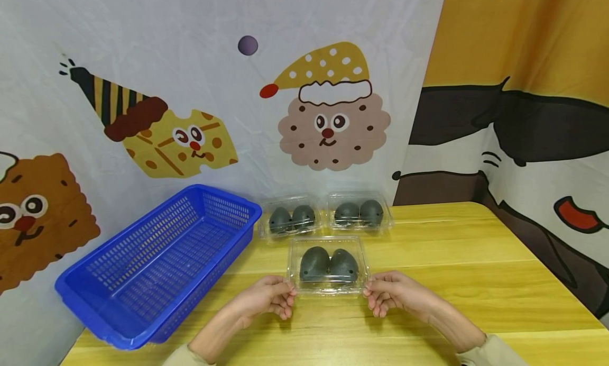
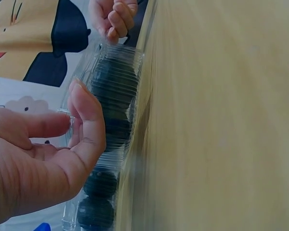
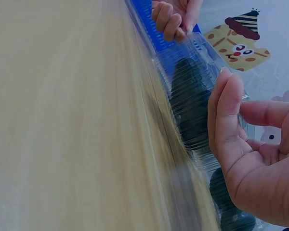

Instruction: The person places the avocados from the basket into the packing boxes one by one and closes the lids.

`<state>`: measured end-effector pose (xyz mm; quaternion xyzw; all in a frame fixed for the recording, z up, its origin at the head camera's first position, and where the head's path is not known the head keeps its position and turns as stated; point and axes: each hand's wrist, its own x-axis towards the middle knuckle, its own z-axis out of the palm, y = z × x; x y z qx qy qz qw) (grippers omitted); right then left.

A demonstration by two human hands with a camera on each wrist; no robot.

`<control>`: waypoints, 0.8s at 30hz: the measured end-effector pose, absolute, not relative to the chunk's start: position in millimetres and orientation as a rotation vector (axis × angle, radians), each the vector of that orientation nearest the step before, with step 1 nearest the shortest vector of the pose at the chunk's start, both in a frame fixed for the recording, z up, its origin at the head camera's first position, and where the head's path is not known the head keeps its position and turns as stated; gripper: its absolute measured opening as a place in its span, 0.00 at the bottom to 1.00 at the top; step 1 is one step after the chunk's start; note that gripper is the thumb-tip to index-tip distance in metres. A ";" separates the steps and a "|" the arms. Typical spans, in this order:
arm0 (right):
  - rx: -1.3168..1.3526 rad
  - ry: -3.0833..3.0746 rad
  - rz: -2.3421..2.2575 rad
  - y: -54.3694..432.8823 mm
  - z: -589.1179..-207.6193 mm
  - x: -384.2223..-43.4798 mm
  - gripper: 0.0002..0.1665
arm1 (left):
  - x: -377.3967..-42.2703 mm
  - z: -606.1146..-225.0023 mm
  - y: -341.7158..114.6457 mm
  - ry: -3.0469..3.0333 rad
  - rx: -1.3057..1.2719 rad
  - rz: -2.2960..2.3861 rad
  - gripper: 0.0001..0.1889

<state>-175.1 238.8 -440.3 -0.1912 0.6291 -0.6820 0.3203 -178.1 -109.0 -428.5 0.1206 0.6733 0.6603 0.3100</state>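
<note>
A clear plastic clamshell box (image 1: 328,289) with two dark grey-green egg-shaped objects (image 1: 314,263) inside is held between my two hands. My left hand (image 1: 267,297) pinches its near left corner between thumb and fingers. At the near right corner, my right hand (image 1: 397,292) does the same. In both wrist views the box's ribbed side shows close to the table top, with a shadow below it. Behind it stand two similar boxes, one at the left (image 1: 290,231) and one at the right (image 1: 360,228), each with two dark egg-shaped objects.
A blue plastic basket (image 1: 166,323) with slotted walls stands at the left of the wooden table (image 1: 457,260). A cloth (image 1: 200,17) printed with cartoon figures hangs behind the table and along its right side.
</note>
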 end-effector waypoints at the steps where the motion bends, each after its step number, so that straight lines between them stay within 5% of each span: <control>1: -0.502 1.654 -1.793 238.7 -440.1 -174.9 0.15 | -177.9 -428.4 -109.0 1.776 0.319 1.743 0.11; 24: -0.493 1.816 -1.661 246.8 -429.9 -178.2 0.22 | -178.6 -422.7 -115.6 1.954 0.401 1.642 0.16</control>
